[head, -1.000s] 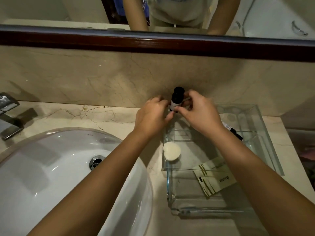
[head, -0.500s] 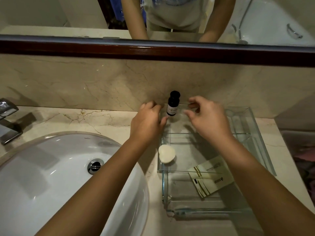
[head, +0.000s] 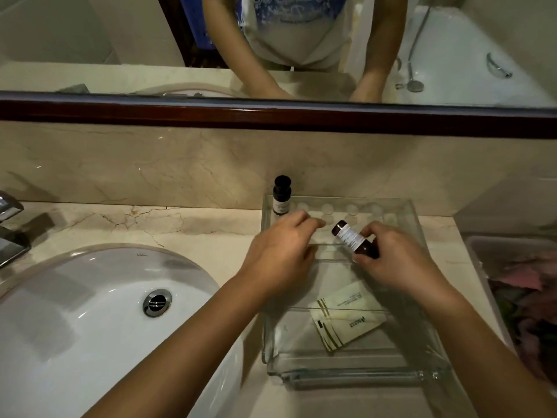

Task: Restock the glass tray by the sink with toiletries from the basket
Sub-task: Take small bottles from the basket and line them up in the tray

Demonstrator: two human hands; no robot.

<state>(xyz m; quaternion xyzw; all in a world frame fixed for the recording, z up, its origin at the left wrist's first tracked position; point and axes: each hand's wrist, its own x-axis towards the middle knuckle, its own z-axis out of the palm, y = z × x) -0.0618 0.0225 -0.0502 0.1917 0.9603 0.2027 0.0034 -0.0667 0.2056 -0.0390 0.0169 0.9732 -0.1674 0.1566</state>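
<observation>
Both hands have drawn back from the first bottle (head: 282, 196), which stands upright at the back left corner of the glass tray (head: 361, 377). The right hand (head: 398, 263) now pinches a second bottle (head: 351, 238) over the tray's middle. Its long axis slants up and left toward the wall, with the free end away from the palm. The left hand (head: 280, 251) hovers over the tray, loosely curled and holding nothing.

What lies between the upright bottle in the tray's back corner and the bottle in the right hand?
The left hand, its fingers stretched over the glass tray, as the head view shows.
</observation>
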